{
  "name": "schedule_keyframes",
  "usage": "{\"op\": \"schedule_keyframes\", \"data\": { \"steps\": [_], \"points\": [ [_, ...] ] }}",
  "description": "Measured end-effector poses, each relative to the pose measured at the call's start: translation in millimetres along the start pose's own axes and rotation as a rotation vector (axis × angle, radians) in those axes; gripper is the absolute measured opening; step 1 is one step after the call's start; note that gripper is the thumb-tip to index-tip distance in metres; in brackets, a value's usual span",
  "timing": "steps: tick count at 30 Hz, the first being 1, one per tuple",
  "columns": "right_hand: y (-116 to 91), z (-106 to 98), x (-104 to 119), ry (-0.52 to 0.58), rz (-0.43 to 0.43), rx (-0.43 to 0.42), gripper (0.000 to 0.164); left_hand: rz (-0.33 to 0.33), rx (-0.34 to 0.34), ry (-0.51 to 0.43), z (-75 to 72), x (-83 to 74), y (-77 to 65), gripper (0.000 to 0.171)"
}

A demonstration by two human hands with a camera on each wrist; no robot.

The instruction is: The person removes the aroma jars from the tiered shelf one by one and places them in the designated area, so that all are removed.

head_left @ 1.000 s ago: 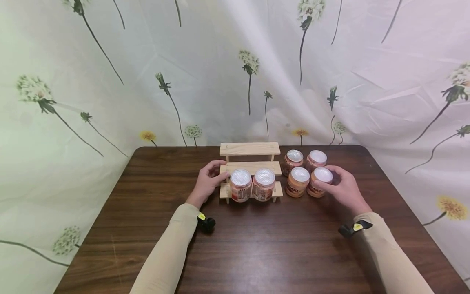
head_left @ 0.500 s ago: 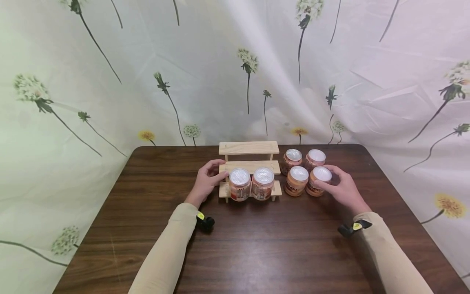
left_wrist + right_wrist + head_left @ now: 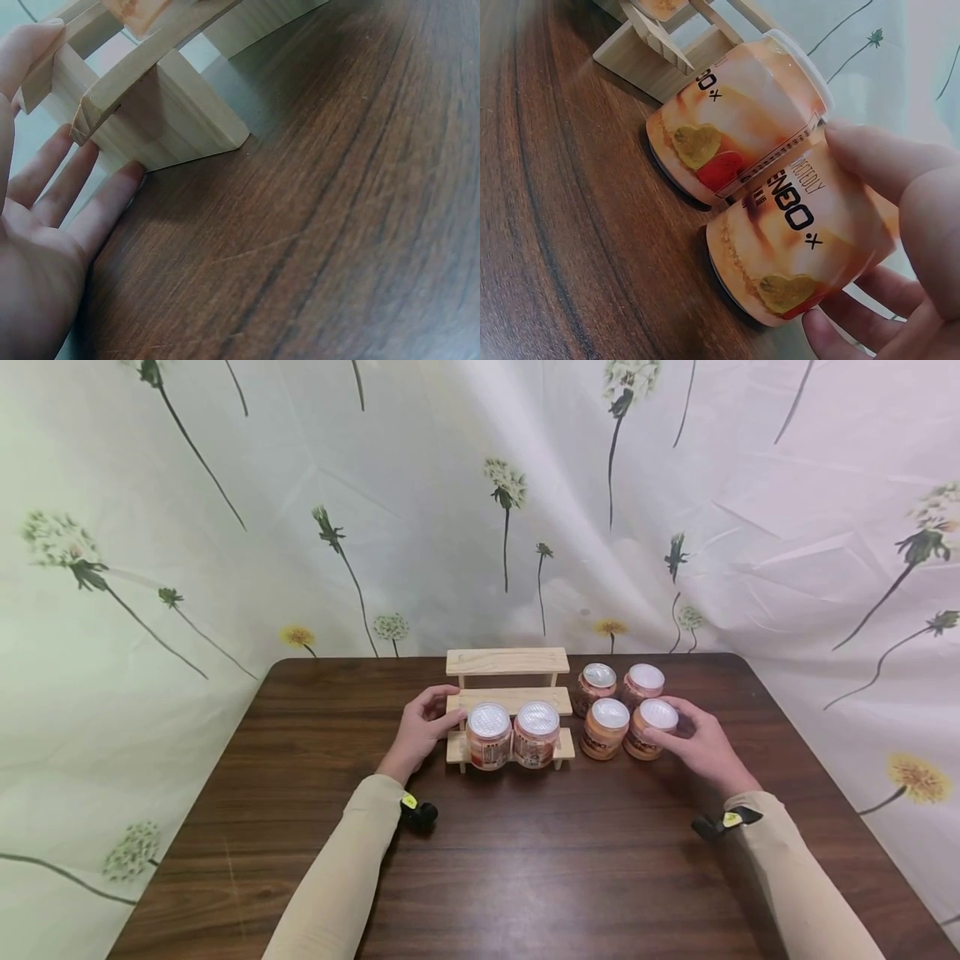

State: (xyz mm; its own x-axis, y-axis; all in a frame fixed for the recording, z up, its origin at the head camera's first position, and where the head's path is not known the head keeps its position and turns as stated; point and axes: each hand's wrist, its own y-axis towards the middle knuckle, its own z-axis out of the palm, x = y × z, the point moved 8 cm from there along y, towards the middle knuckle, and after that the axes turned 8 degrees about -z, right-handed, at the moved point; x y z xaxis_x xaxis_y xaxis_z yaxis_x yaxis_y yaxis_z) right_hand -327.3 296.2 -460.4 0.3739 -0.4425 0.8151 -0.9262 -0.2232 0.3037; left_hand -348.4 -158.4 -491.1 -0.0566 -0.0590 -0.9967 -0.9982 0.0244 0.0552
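Note:
In the head view a wooden tiered rack [image 3: 512,700] stands near the back, with two white-lidded jars [image 3: 489,743] side by side on its lowest step. My left hand [image 3: 420,731] is at the rack's left end. In the left wrist view its thumb touches a shelf end, and its rather straight fingers [image 3: 112,199] touch the wooden side panel. To the right of the rack, my right hand [image 3: 705,745] holds an orange-labelled jar [image 3: 802,232] between thumb and fingers. That jar stands upright on the table, touching the orange jar [image 3: 606,729] to its left.
Behind the two orange jars stand two more jars [image 3: 597,687] with pale lids. The rack's middle shelf [image 3: 510,701] and top shelf [image 3: 507,661] bear no jars. The dark wooden table [image 3: 517,868] backs onto a dandelion-printed curtain [image 3: 420,510].
The head view has shifted very slightly. Both hands, the rack and the jars keep their places.

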Motion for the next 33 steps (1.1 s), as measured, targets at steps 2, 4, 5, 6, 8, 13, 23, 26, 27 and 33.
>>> {"op": "schedule_keyframes", "data": {
  "steps": [2, 4, 5, 6, 8, 13, 23, 26, 27, 33],
  "points": [
    [0.1, 0.4, 0.2, 0.005, -0.002, 0.008, 0.057, -0.004, -0.001, 0.001, -0.3, 0.0, -0.1, 0.039],
    [0.1, 0.7, -0.2, 0.005, -0.003, 0.014, 0.058, -0.005, 0.002, 0.002, -0.2, 0.2, -0.2, 0.040],
    [0.1, 0.9, -0.5, 0.004, -0.002, 0.016, 0.058, -0.005, 0.004, 0.003, -0.1, 0.0, -0.3, 0.040],
    [-0.1, 0.8, -1.0, 0.000, 0.000, 0.018, 0.058, -0.005, 0.006, 0.006, 0.0, -0.1, -0.4, 0.040],
    [-0.2, 0.4, -2.1, -0.008, 0.003, 0.017, 0.059, -0.005, 0.008, 0.007, 0.2, -0.4, -0.4, 0.040],
    [0.2, -6.2, 1.7, -0.032, 0.004, -0.022, 0.066, -0.011, 0.014, 0.003, 1.7, -8.7, -3.6, 0.039],
    [5.7, -19.8, 73.4, 0.034, -0.181, -0.261, 0.057, -0.031, 0.026, -0.011, 3.6, -26.9, -14.8, 0.041],
    [8.0, -7.7, 95.6, 0.117, -0.259, -0.257, 0.053, -0.026, 0.027, -0.010, 3.6, -26.9, -14.9, 0.041],
    [8.7, -2.3, 101.3, 0.133, -0.279, -0.244, 0.052, -0.027, 0.029, -0.012, 3.6, -26.7, -15.0, 0.041],
    [12.5, 37.0, 128.5, 0.068, -0.330, -0.102, 0.053, -0.030, 0.039, -0.024, 4.3, -26.1, -15.3, 0.040]
  ]
}}
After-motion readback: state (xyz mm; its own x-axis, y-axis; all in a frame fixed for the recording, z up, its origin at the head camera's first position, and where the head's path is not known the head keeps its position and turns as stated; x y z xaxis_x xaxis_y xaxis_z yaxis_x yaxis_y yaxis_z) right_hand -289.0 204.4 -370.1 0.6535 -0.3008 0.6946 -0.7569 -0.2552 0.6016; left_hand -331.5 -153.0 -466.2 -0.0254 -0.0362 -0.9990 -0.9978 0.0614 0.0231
